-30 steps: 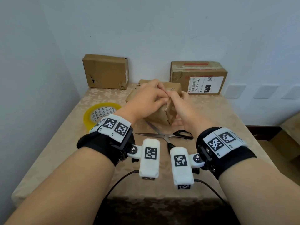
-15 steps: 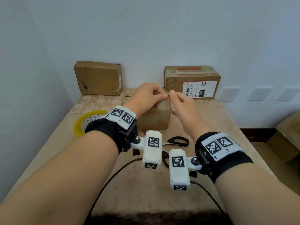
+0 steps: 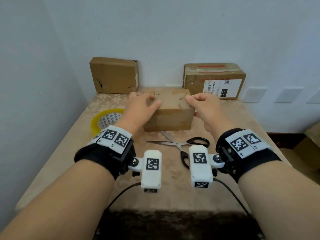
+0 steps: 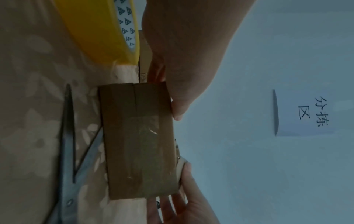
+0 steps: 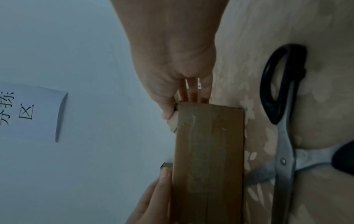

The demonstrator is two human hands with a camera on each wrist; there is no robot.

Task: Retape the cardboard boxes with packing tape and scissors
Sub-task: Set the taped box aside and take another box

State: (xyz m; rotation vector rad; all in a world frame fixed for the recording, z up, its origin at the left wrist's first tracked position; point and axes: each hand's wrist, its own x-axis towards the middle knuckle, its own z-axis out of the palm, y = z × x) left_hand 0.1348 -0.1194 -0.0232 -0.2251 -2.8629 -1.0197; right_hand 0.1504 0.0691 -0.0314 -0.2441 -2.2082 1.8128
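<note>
A small brown cardboard box (image 3: 173, 116) lies flat in the middle of the table, with old clear tape along its front face (image 4: 138, 144). My left hand (image 3: 143, 106) holds its left end, thumb on the top and fingers round the side (image 4: 182, 53). My right hand (image 3: 202, 104) holds its right end, thumb on the top corner and fingers down the end face (image 5: 172, 53). Black-handled scissors (image 3: 180, 144) lie open on the table just in front of the box. A yellow roll of packing tape (image 3: 97, 120) lies flat to the left of my left wrist.
Two more cardboard boxes stand against the back wall: a plain one (image 3: 112, 75) at the left and one with a white label (image 3: 214, 78) at the right. The table wears a beige patterned cloth (image 3: 173, 191). A wall closes the left side.
The box was raised and tilted with both hands pinching at its top; now it lies flat and my hands have spread apart to its two ends.
</note>
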